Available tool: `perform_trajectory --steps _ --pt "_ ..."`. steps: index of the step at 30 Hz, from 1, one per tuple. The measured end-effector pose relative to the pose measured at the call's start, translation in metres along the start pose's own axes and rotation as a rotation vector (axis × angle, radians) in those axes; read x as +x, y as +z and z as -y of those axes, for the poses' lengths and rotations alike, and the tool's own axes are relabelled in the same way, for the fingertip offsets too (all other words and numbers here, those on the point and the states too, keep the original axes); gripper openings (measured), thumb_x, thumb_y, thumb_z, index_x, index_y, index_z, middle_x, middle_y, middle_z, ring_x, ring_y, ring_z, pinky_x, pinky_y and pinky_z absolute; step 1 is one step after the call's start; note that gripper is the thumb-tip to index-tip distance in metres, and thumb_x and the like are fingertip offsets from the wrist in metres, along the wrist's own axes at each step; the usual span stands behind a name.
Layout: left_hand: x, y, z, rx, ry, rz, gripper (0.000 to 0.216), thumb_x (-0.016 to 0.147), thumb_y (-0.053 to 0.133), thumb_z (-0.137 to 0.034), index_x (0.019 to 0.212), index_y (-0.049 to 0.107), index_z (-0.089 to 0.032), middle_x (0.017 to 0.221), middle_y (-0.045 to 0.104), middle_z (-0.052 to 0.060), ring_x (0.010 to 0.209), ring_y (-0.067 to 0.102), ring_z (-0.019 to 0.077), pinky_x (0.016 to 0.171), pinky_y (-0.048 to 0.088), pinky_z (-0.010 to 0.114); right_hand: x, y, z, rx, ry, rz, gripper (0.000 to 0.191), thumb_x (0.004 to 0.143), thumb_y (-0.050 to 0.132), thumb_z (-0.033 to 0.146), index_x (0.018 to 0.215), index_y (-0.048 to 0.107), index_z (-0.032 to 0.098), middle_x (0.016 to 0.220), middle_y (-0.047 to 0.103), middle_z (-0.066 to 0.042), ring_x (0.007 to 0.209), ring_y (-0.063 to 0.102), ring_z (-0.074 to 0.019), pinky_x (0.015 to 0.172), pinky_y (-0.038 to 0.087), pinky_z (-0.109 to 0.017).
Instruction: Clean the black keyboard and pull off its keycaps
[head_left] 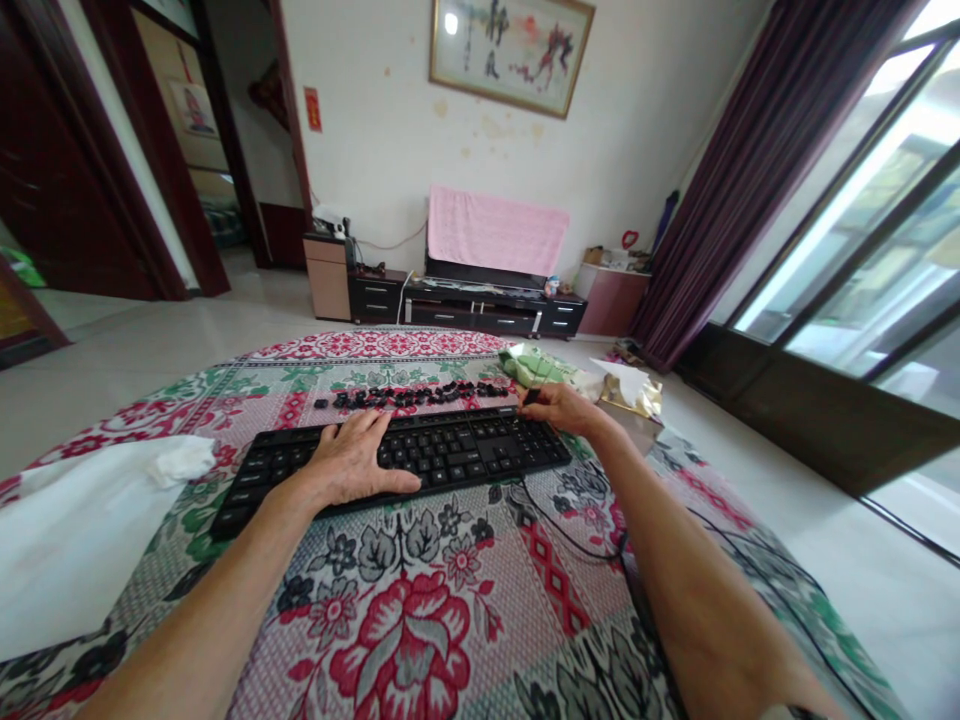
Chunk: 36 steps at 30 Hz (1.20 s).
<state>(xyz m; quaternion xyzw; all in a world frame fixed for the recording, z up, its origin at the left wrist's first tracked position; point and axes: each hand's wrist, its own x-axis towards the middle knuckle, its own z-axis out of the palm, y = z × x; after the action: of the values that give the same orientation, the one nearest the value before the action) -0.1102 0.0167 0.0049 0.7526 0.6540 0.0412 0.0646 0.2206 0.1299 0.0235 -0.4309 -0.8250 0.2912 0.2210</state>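
Note:
A black computer keyboard (450,450) lies at a slant on the patterned tablecloth. My left hand (352,460) rests on its left half with fingers and thumb spread, covering some keys. At the keyboard's far right corner, my right hand (561,408) pinches a small black piece (532,396) between thumb and fingers; its exact kind is too small to make out. Behind the keyboard runs an uneven row of loose black keycaps (420,397). The keyboard's cable (559,525) curls from its near side toward my right forearm.
A white cloth or sheet (82,540) lies at left with a crumpled tissue (182,460). A green package (536,365) and a tissue box (634,405) stand at the right rear. The floral tablecloth (405,640) covers the table. Beyond is a low cabinet (442,316).

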Motion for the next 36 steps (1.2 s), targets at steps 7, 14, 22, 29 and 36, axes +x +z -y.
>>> perform_trajectory --steps 7,14,22,29,36 --pt "0.000 0.000 0.000 0.005 0.001 0.014 0.112 0.059 0.044 -0.080 0.144 0.018 -0.013 0.149 0.022 0.017 0.136 0.018 0.0351 0.105 0.021 0.050 0.002 0.004 -0.002 0.059 0.046 -0.062 0.017 0.072 0.056 0.033 0.076 0.060 0.017 0.064 0.059 0.002 0.061 0.054 -0.0119 0.060 0.044 -0.024" --pt "-0.001 0.000 0.000 -0.017 0.001 0.006 0.111 0.058 0.045 -0.079 0.144 0.018 -0.015 0.150 0.022 0.016 0.136 0.019 0.0359 0.105 0.020 0.051 0.001 0.005 0.007 0.011 -0.001 -0.090 0.014 0.071 0.053 0.029 0.075 0.061 0.017 0.063 0.058 0.002 0.061 0.053 -0.0119 0.059 0.043 -0.023" --pt "0.000 0.001 0.001 -0.003 0.003 0.004 0.111 0.058 0.045 -0.081 0.144 0.018 -0.016 0.150 0.022 0.016 0.136 0.019 0.0347 0.105 0.020 0.050 0.001 0.006 0.007 0.026 0.008 -0.108 0.013 0.070 0.055 0.028 0.075 0.061 0.017 0.063 0.059 0.001 0.059 0.054 -0.0123 0.057 0.043 -0.024" --pt "0.000 0.002 0.001 -0.020 0.007 -0.003 0.114 0.056 0.044 -0.082 0.144 0.018 -0.015 0.150 0.022 0.015 0.135 0.018 0.0372 0.106 0.020 0.052 0.001 0.007 0.012 -0.023 0.002 -0.167 0.013 0.070 0.055 0.029 0.070 0.060 0.017 0.059 0.057 0.001 0.056 0.052 -0.0117 0.055 0.042 -0.025" --pt "0.000 0.000 0.000 -0.031 0.008 -0.003 0.111 0.056 0.046 -0.081 0.143 0.021 -0.018 0.149 0.023 0.015 0.135 0.019 0.0356 0.105 0.019 0.051 0.009 0.008 0.003 0.176 0.148 -0.238 0.016 0.068 0.058 0.030 0.076 0.059 0.017 0.067 0.063 -0.002 0.063 0.060 -0.0157 0.056 0.049 -0.028"
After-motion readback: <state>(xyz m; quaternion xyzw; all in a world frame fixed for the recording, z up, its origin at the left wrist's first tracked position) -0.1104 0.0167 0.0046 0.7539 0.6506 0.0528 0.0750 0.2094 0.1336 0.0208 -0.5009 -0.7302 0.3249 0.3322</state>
